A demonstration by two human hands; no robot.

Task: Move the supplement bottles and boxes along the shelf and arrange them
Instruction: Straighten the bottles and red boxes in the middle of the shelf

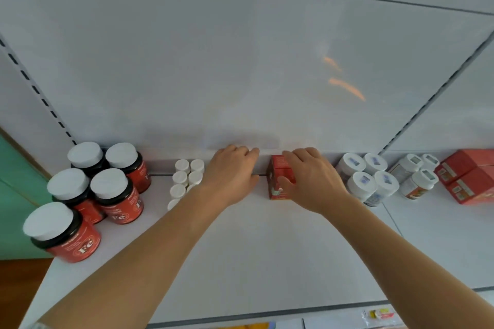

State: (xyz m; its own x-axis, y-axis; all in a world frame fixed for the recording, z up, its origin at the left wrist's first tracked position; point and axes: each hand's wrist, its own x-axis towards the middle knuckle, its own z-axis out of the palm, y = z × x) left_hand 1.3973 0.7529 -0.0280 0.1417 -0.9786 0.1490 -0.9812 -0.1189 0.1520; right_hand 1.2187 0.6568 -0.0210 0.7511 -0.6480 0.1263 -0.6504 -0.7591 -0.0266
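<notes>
At the back of the white shelf my right hand grips a small red box from above and from the right, thumb on its front. My left hand reaches to the back wall just left of that box, fingers curled; whether it holds something I cannot tell. Small white-capped bottles stand in two rows right beside my left hand. Several large red "Fe" jars with white lids are grouped at the far left.
Right of the red box stand white-lidded bottles in a cluster, then more small bottles, then stacked red boxes at the far right. The shelf's front edge runs along the bottom. A slotted upright borders the left.
</notes>
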